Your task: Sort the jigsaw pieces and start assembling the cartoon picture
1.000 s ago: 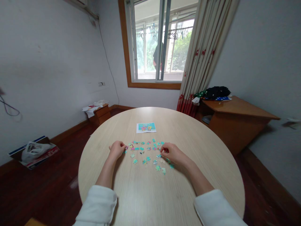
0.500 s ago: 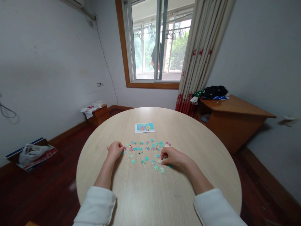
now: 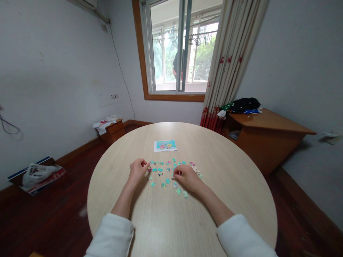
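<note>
Loose jigsaw puzzle pieces (image 3: 167, 181), mostly turquoise with some pink and yellow, lie spread in the middle of the round table (image 3: 160, 221). At their left edge is my left hand (image 3: 137, 172), thumb and fingertips pinched together by a small pink and turquoise group; whatever it holds is too small to make out. My right hand (image 3: 189, 178) hovers low over the right part of the spread, its fingers closed in a pinch around a small pale puzzle piece (image 3: 173, 176). Beyond the pieces rests a printed picture (image 3: 165, 145) with cartoon figures on turquoise.
A wooden desk (image 3: 270, 123) with a heap of cloth (image 3: 245, 104) stands at the right. On the left are a small cabinet (image 3: 115, 131) and a box (image 3: 45, 176) holding a plastic bag. Through the window (image 3: 166, 53) a person is partly visible.
My right hand has shifted left over the pieces, uncovering several at the right edge. My left hand has moved right and slightly away from me, covering the leftmost pieces.
</note>
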Demonstrator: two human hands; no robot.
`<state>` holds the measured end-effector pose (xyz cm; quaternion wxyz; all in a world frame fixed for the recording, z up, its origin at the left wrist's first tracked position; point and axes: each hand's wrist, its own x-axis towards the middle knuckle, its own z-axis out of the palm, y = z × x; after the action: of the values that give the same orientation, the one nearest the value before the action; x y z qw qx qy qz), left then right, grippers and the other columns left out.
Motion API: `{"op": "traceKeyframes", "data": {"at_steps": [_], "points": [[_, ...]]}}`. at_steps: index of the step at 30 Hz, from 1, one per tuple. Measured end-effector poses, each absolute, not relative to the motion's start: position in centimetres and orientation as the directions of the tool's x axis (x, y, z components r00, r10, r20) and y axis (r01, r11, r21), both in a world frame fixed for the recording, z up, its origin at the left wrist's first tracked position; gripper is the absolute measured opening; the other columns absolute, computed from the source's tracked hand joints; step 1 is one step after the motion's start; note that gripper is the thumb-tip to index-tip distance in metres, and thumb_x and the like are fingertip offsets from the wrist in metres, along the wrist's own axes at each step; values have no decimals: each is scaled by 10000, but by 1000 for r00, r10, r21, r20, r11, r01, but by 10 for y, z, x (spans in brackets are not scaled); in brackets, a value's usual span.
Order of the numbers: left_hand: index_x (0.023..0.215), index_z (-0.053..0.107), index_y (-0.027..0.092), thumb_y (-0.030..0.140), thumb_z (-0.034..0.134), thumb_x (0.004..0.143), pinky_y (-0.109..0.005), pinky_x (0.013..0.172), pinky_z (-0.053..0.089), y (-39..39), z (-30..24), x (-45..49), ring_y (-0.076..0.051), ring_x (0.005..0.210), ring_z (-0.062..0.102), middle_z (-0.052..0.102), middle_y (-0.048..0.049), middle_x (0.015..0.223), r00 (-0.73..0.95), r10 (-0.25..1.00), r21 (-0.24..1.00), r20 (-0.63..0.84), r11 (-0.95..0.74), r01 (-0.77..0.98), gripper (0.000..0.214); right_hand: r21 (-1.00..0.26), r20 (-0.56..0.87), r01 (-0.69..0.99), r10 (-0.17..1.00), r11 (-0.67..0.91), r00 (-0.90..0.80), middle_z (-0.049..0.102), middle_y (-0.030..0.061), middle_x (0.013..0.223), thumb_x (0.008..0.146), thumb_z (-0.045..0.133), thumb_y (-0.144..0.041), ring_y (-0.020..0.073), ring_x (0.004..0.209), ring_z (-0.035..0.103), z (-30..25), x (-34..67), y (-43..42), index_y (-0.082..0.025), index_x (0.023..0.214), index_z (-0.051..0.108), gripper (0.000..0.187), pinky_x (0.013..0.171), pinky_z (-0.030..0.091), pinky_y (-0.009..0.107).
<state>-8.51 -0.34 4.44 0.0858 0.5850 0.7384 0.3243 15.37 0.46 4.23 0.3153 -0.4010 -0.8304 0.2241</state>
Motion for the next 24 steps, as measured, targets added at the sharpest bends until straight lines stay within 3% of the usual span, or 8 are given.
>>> {"op": "traceKeyframes", "data": {"at_steps": [5, 13, 24], "points": [[574, 564, 157, 263, 568, 717, -247, 592, 322, -2, 36, -67, -132, 597, 501, 559, -3, 610, -172, 944, 597, 281, -31, 801, 178, -529, 437, 579, 784, 620, -440, 627, 18, 708, 731, 636, -99, 149, 717, 548, 31, 151, 11, -171, 686, 638, 85, 706, 382, 270], [586, 578, 154, 244, 566, 714, -241, 581, 330, -3, 31, -57, -127, 586, 492, 548, -1, 608, -98, 950, 608, 298, -109, 787, 157, -351, 363, 667, 752, 658, -551, 627, 29, 748, 767, 618, -101, 163, 807, 544, 27, 146, 12, -171, 696, 646, 104, 744, 343, 275], [585, 580, 150, 246, 558, 709, -238, 588, 321, -5, 32, -54, -128, 601, 487, 544, 0, 607, -88, 954, 599, 286, -106, 794, 158, -369, 294, 696, 787, 616, -542, 648, 38, 769, 768, 588, -99, 166, 817, 553, 30, 142, 7, -166, 710, 670, 121, 773, 359, 281]]}}
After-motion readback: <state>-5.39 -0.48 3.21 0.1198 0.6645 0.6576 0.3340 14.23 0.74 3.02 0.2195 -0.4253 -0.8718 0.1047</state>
